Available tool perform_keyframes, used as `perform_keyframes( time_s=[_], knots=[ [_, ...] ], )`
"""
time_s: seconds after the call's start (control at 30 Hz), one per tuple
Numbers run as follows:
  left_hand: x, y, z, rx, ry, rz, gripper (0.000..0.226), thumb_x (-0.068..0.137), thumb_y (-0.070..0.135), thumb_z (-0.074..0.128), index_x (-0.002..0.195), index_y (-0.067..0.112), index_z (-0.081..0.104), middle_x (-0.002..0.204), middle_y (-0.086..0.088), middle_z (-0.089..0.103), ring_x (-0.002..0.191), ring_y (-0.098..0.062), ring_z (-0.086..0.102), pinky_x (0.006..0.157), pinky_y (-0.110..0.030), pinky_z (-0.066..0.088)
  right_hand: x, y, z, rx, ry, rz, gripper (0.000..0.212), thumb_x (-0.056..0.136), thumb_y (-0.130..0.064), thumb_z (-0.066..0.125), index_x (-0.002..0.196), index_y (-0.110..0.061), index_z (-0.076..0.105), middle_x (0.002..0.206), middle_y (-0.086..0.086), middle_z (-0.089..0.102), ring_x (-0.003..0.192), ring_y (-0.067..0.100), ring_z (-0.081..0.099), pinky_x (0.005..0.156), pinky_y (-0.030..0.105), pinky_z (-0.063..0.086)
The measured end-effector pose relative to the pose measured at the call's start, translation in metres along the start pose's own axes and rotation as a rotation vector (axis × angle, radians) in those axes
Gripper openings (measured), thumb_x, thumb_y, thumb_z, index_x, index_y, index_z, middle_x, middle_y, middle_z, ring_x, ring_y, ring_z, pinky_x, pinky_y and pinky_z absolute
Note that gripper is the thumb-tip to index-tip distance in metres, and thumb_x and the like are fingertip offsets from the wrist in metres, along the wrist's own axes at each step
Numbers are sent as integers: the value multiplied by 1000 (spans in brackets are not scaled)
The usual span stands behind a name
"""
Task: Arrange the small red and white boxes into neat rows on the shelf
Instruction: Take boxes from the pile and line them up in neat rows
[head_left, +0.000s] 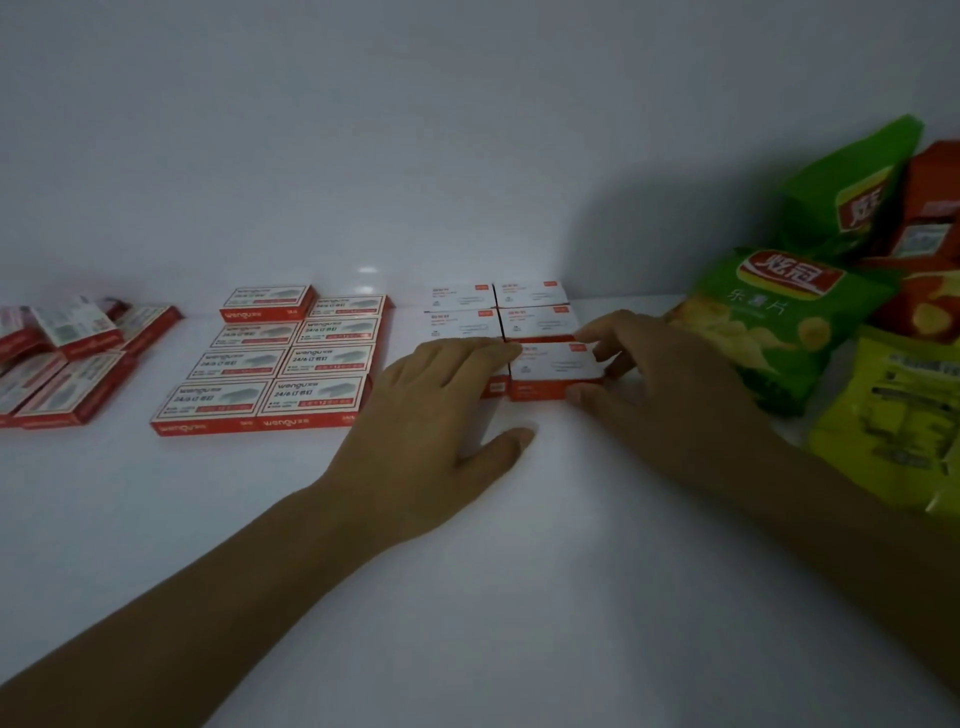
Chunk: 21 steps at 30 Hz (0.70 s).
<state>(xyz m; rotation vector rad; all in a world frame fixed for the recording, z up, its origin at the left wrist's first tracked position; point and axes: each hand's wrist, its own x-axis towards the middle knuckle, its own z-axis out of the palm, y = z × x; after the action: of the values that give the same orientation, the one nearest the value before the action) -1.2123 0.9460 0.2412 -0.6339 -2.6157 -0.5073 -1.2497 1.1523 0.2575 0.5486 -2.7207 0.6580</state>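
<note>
Item 1: front box (556, 366), white top, red front edge, lying flat on the shelf (519, 571) at the near right corner of its group. My right hand (670, 384) pinches it, thumb on the front edge and fingers curled round the back and right side, which they hide.

Item 2: neighbour box (496, 388), just left of it and touching. Only a red sliver shows; my left hand (441, 421) lies flat over the rest, fingers straight, thumb spread on the shelf, gripping nothing.

Item 3: back boxes (537, 322), four, in two rows of two directly behind items 1 and 2. Their print is too faint to read.

Item 4: middle block (291, 358), eight boxes, two columns of four, edges touching.

Item 5: left heap (67, 358), loose, tilted and overlapping, cut off by the frame edge. I cannot give a firm count.

Item 6: snack bags at the far right: green bags (769, 322), two; red bag (930, 234), one, partly cut off; yellow bag (893, 410), one, blurred.
</note>
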Motion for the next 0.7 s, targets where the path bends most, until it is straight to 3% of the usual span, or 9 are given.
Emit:
perform_keyframes(
  time_s=[0.23, 0.7],
  knots=[
    [-1, 0, 0, 10, -11, 16, 57, 86, 53, 48, 133, 21, 43, 132, 5, 51, 123, -12, 43, 103, -28, 32, -1, 1, -1, -7, 33, -16, 32, 82, -37, 65, 110, -26, 54, 91, -10, 54, 77, 8, 54, 63, 20, 42],
    [0, 0, 2, -15, -11, 37, 57, 87, 52, 48, 135, 21, 42, 135, 5, 49, 127, -13, 42, 105, -38, 36, 0, 2, 2, -10, 67, -2, 27, 80, -38, 66, 103, -24, 59, 81, -10, 56, 72, 7, 53, 62, 20, 43]
  ],
)
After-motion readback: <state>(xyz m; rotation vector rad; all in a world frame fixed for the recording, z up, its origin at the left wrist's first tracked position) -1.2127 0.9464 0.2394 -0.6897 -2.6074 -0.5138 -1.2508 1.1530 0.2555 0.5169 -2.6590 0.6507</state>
